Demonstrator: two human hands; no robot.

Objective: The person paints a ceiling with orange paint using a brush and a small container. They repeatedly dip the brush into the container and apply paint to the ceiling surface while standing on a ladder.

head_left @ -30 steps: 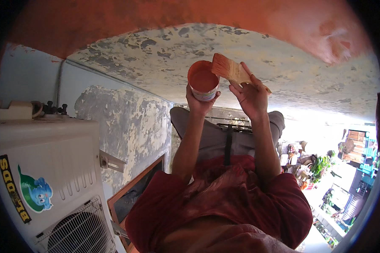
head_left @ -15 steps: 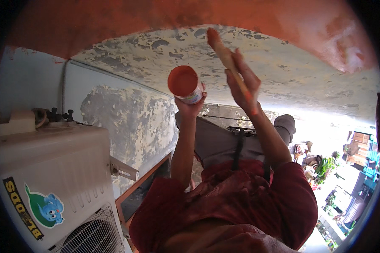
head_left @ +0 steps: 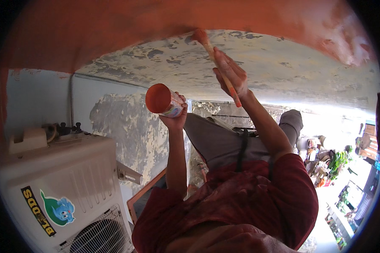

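My left hand (head_left: 176, 117) is wrapped round a paint can (head_left: 172, 104) with a printed side. The can is tilted to the left, and its inside is coated reddish orange. Higher up and to the right, my right hand (head_left: 234, 76) grips a paintbrush (head_left: 210, 49) by its pale, paint-smeared wooden handle. The brush's orange-loaded bristles meet the wall (head_left: 223, 50) along the border between the orange paint (head_left: 126, 25) and the bare, patchy grey and cream surface.
At the left stands a white air conditioner outdoor unit (head_left: 63, 168) with stickers and a fan grille, its metal bracket (head_left: 129, 173) jutting right. A thin pipe (head_left: 71, 99) runs up the corner. Far below on the right are plants (head_left: 338, 163) and household items in bright light.
The brush in my right hand has moved slightly left and onto the paint border. My left hand has shifted left and lower, tipping the can further sideways.
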